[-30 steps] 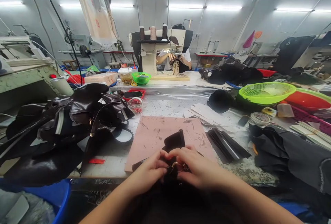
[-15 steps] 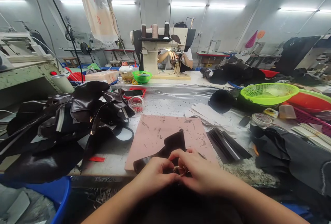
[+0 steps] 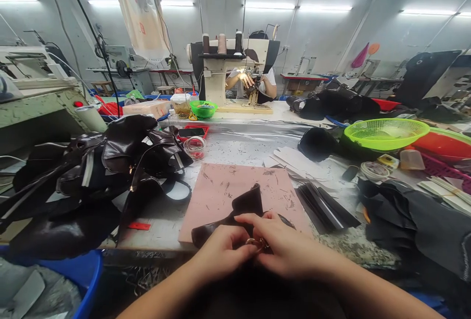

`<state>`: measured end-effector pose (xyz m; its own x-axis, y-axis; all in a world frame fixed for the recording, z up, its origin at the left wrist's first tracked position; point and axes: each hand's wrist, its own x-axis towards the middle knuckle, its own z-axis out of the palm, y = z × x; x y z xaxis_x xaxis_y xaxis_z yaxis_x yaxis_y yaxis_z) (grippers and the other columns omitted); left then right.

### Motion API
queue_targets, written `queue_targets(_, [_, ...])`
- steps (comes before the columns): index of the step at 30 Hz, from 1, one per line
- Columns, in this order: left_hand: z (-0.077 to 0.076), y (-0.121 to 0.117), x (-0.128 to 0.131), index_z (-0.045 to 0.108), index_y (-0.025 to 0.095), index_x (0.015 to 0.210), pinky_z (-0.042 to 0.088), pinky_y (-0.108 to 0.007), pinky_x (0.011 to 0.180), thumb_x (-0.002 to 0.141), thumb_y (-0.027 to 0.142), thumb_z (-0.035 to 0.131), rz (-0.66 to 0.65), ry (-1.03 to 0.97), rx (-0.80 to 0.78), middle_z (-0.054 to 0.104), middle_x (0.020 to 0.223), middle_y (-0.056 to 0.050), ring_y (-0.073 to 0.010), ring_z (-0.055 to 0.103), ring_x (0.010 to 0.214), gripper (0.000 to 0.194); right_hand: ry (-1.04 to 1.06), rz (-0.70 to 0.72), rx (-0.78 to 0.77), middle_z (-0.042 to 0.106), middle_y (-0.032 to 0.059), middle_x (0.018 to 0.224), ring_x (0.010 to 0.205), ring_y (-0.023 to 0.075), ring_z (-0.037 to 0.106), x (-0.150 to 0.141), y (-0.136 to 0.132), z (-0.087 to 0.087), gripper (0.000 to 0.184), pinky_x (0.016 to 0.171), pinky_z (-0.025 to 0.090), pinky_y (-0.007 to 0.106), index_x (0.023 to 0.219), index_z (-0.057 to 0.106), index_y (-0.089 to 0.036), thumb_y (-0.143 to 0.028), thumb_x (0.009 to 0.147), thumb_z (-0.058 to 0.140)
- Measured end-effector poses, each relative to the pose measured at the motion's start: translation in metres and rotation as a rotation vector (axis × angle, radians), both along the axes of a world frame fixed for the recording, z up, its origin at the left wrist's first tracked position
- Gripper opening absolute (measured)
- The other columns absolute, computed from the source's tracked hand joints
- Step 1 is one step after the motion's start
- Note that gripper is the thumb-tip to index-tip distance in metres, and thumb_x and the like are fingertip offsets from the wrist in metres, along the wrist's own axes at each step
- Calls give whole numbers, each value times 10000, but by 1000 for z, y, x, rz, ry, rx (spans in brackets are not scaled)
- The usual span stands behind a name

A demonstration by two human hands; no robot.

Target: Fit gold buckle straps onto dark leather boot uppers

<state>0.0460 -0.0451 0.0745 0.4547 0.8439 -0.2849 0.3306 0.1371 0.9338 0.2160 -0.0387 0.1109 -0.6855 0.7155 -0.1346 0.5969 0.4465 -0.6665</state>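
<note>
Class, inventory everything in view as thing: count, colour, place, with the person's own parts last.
Table: one, whitish, beneath most items
Board: one, pink, table's near edge
Leather piece: one, dark brown, across board
Metal fitting: count unclear, gold, centre foreground
Leather pile: one, dark brown, left
Strips: many, mostly black, right of board
Sheets: several, white, behind strips
Flat pieces: several, black, near right
Mesh basket: one, yellow-green, right
Sewing machine: one, cream and black, centre back
Spools: three, two dark, one pinkish, on machine
Bowl: one, green, front left of machine
Bin: one, blue, lower left
Co-worker: one, in white, behind machine
Lights: several, white, along top
Left grip: one, bare, on fitting
Right grip: one, bare, on fitting
</note>
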Motion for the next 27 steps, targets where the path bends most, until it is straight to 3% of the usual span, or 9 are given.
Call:
queue_targets(4, [-1,3,-1,478,140,577,278,-201,441,702,418,583,78,-86,-3,469,510,30,-72,401,457,323,79,38,-6,620,6,944,807,160,534,5,0,-5,657,943,275,402,1282,339,-230,-48,669,486])
queue_targets(9, [-4,15,-11,544,126,731,294,-177,407,700,418,600,-92,-210,-158,535,570,14,-66,442,454,299,110,-66,-143,586,12,852,930,211,509,11,6,-13,674,825,414,369,1283,361,-265,-110,662,572])
queue_targets(14, [2,21,-14,483,160,820,291,-150,354,723,416,577,-28,-168,-125,518,538,43,-63,439,423,290,483,-294,-17,431,95,1253,1166,222,411,20,15,-33,410,952,364,399,1154,451,-225,-246,754,540])
queue_targets(17, [5,21,-16,430,187,857,290,-141,332,718,464,579,0,-185,-124,537,537,52,-64,442,398,344,368,-339,-30,331,114,1363,1263,262,301,25,11,-40,491,983,334,441,1194,443,-224,-367,745,581])
queue_targets(21, [3,21,-25,428,182,921,291,-146,335,784,562,433,-8,-311,-164,617,602,-7,-66,459,385,404,148,-264,-136,414,101,1336,1218,260,383,21,4,-40,700,1003,309,442,1330,328,-237,-395,717,628])
queue_targets(23, [0,22,-28,414,181,963,299,-145,352,784,517,475,-48,-349,-178,648,636,-29,-54,436,374,385,168,-250,-167,481,87,1286,1163,238,450,18,4,-41,672,978,342,416,1353,292,-243,-390,764,581])
queue_targets(27, [-3,21,-28,375,199,964,285,-137,344,744,386,592,-87,-327,-144,652,696,-24,-56,445,403,361,229,-257,-222,490,95,1284,1175,236,449,19,7,-53,723,979,335,411,1384,218,-237,-426,776,561])
